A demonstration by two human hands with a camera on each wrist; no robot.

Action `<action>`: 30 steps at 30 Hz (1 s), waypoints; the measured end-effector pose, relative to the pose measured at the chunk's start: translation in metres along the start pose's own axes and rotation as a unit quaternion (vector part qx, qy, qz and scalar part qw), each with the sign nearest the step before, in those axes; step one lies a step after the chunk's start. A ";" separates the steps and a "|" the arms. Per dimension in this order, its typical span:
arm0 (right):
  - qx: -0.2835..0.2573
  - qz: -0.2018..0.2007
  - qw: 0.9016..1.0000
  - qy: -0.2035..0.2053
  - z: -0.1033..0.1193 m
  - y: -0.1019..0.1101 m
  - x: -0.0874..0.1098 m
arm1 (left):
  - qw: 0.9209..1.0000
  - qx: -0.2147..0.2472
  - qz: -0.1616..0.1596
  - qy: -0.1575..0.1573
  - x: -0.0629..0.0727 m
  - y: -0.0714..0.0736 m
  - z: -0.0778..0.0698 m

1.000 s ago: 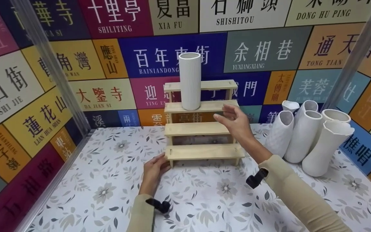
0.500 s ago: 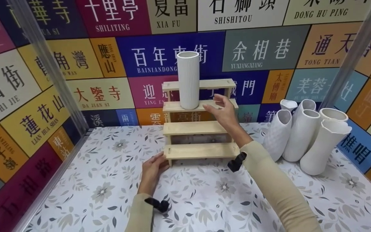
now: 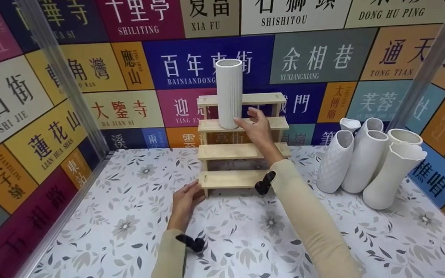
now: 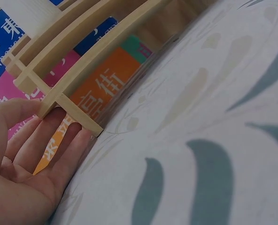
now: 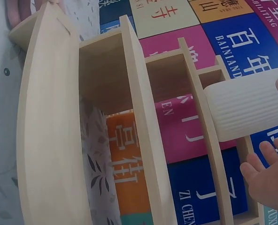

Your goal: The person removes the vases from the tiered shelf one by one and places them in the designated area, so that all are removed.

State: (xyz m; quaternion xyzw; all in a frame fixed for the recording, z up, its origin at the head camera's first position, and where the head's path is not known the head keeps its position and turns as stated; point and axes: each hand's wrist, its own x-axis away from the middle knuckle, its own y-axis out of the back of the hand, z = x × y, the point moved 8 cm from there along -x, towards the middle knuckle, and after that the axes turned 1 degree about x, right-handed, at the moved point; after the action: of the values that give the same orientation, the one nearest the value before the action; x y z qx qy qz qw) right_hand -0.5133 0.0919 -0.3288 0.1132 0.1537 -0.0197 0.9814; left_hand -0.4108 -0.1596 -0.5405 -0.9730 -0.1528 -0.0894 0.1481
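Note:
A tall white ribbed vase stands upright on the second step from the top of a four-step wooden display stand. My right hand is at the vase's lower right side. Its thumb overlaps the vase in the right wrist view, while the other fingers are spread and apart from it. At the stand's lower left end, my left hand holds the bottom step's corner. In the left wrist view, its thumb lies at the board's end and its fingers reach under it by the leg.
Several white vases of differing shapes stand in a cluster at the right. A floral-patterned cloth covers the table. Behind is a wall of coloured panels with lettering, and clear posts rise at both sides.
My right hand has moved left from beside the stand's right end to the vase's lower side. The left hand keeps its place, and the vase has not visibly shifted on its step.

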 end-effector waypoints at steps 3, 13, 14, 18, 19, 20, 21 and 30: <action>-0.003 0.000 1.000 -0.008 0.000 -0.005 -0.004 | 1.000 0.000 0.000 0.002 0.000 0.001 0.000; 0.004 0.012 0.999 -0.041 -0.006 -0.010 -0.018 | 1.000 0.010 0.012 -0.008 0.001 -0.002 -0.001; 0.005 0.017 0.999 -0.046 -0.006 -0.013 -0.019 | 1.000 0.011 0.011 -0.011 0.000 -0.001 -0.001; -0.001 0.035 0.998 -0.059 -0.007 -0.025 -0.023 | 1.000 0.006 0.010 -0.021 0.000 0.001 -0.001; -0.006 0.036 0.998 -0.060 -0.007 -0.027 -0.023 | 1.000 0.006 0.010 -0.025 0.000 0.001 -0.002; -0.011 0.037 0.998 -0.059 -0.006 -0.029 -0.024 | 1.000 0.005 0.009 -0.027 -0.001 0.001 -0.002; -0.015 0.038 0.997 -0.058 -0.006 -0.031 -0.024 | 1.000 0.003 0.009 -0.029 -0.001 0.002 -0.002; 0.005 0.022 0.998 -0.059 -0.009 -0.036 -0.028 | 1.000 -0.021 0.007 -0.020 -0.002 0.003 -0.002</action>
State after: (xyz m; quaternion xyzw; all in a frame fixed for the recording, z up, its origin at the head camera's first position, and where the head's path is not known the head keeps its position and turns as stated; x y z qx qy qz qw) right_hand -0.5452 0.0593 -0.3365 0.1199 0.0933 -0.0050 0.9884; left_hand -0.4117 -0.1633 -0.5399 -0.9786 -0.1467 -0.0720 0.1252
